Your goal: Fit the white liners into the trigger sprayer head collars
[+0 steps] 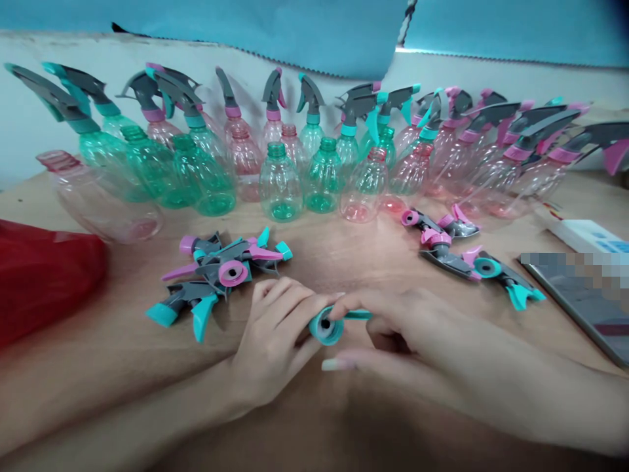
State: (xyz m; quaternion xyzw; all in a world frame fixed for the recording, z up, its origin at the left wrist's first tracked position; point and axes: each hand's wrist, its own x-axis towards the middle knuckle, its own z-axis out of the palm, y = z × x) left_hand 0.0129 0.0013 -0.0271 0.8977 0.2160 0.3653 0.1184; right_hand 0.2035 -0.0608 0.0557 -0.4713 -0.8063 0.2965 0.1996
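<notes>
My left hand (278,334) is closed around a spray trigger head, and its teal collar (327,326) faces me with the dark inlet hole showing. The rest of that head is mostly hidden behind my fingers. My right hand (407,328) touches the collar's rim with its index fingertip, while the thumb is stretched out below, apart from the finger. A teal trigger (358,314) shows beyond the right index finger. To the left of my left hand lies a pile of loose pink, teal and grey spray heads (232,273).
Several green and pink clear bottles, among them an open green bottle (280,183), stand along the wall, many with spray heads. More loose spray heads (442,246) lie at right. A phone (584,301) and white box (590,236) are far right; a red bag (44,282) is left.
</notes>
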